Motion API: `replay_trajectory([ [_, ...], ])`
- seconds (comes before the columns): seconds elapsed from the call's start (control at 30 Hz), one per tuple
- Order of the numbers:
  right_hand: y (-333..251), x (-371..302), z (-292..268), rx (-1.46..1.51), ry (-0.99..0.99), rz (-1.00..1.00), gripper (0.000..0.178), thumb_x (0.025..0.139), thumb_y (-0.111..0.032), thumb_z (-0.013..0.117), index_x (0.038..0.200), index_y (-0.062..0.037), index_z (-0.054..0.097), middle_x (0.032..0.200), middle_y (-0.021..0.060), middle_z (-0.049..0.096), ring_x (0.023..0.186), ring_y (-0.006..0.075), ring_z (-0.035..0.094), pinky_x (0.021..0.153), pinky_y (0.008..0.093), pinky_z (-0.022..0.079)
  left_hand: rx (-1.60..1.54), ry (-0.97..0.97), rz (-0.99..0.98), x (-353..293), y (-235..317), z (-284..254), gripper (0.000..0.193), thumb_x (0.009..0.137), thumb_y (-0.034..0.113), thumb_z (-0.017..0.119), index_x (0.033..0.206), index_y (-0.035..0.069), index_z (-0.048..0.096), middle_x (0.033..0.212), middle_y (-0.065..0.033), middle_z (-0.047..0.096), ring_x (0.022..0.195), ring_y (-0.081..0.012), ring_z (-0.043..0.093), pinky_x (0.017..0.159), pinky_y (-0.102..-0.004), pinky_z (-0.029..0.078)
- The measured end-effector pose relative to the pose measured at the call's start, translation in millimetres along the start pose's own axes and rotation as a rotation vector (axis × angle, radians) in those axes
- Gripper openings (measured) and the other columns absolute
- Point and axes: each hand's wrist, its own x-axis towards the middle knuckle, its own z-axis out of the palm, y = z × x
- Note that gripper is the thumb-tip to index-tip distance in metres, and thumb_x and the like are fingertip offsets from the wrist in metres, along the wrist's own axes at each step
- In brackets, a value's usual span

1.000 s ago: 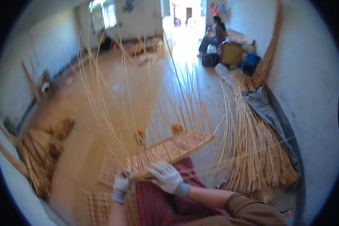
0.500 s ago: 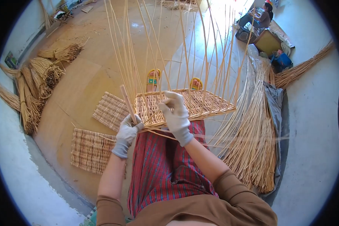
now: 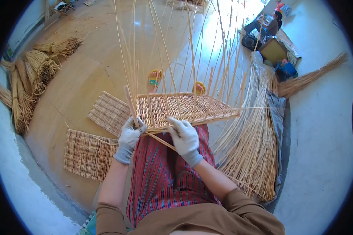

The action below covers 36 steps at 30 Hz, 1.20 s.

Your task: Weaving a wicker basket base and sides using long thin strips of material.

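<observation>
A flat woven wicker basket base rests over my lap, tall thin stakes rising from its edges. My gloved left hand is closed round its near left corner, where a thicker stick stands up out of my grip. At the near edge, just right of that corner, my gloved right hand has its fingers curled, thumb and index close together. Whatever lies between those fingertips is hidden. Loose strands run from the corner toward and beneath my right hand.
Two woven panels lie on the floor at my left. Bundled reeds lean by the left wall. A large spread of loose strands lies at my right, near a blue container. Another person sits at the far right.
My right hand has come down from above the woven base to its near edge, its fingers drawing closer together. My left hand keeps its hold on the corner. The whole view has shifted slightly.
</observation>
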Motion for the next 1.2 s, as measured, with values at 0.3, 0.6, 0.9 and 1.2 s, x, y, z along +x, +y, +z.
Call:
replay_trajectory([
  [0.3, -1.3, 48.9, 61.2, -0.517, -0.152, -0.081, 0.027, 0.096, -0.036, 0.065, 0.083, -0.0125, 0.06, 0.073, 0.0105, 0.069, 0.071, 0.0328, 0.069, 0.064, 0.0476, 0.051, -0.028, -0.093, 0.012, 1.1, 1.9, 8.6, 0.019, 0.089, -0.002, 0.076, 0.099, 0.005, 0.062, 0.089, 0.0009, 0.062, 0.081, -0.0107, 0.058, 0.079, -0.028, 0.054],
  [0.6, 5.2, -8.8, -6.0, 0.109, 0.04, 0.498, 0.045, 0.094, -0.028, 0.076, 0.133, -0.0087, 0.064, 0.094, 0.01, 0.074, 0.081, 0.0133, 0.071, 0.075, 0.0351, 0.057, -0.003, -0.086, 0.047, 1.6, 8.3, -9.7, 0.02, 0.089, 0.001, 0.078, 0.096, 0.007, 0.061, 0.085, 0.0031, 0.059, 0.079, -0.0087, 0.056, 0.077, -0.0266, 0.052],
  [0.9, 6.3, 61.5, -17.2, 0.058, 0.068, -0.082, 0.063, 0.089, -0.001, 0.07, 0.148, -0.0155, 0.055, 0.126, 0.0172, 0.065, 0.116, 0.0292, 0.065, 0.1, 0.0391, 0.05, 0.138, 0.086, 0.074, -1.9, 8.9, 17.5, 0.03, 0.083, 0.008, 0.087, 0.087, 0.009, 0.058, 0.076, 0.0047, 0.053, 0.07, -0.0072, 0.047, 0.068, -0.026, 0.046],
  [1.2, -30.0, 40.7, -20.0, -0.477, -0.563, 0.049, 0.111, 0.073, -0.062, 0.081, 0.16, -0.0095, 0.035, 0.113, 0.014, 0.072, 0.111, 0.0368, 0.062, 0.102, 0.0453, 0.044, 0.07, 0.012, 0.08, 1.2, 2.1, 5.1, 0.033, 0.082, 0.012, 0.089, 0.089, 0.011, 0.057, 0.078, 0.0069, 0.052, 0.07, -0.0057, 0.047, 0.066, -0.0233, 0.048],
])
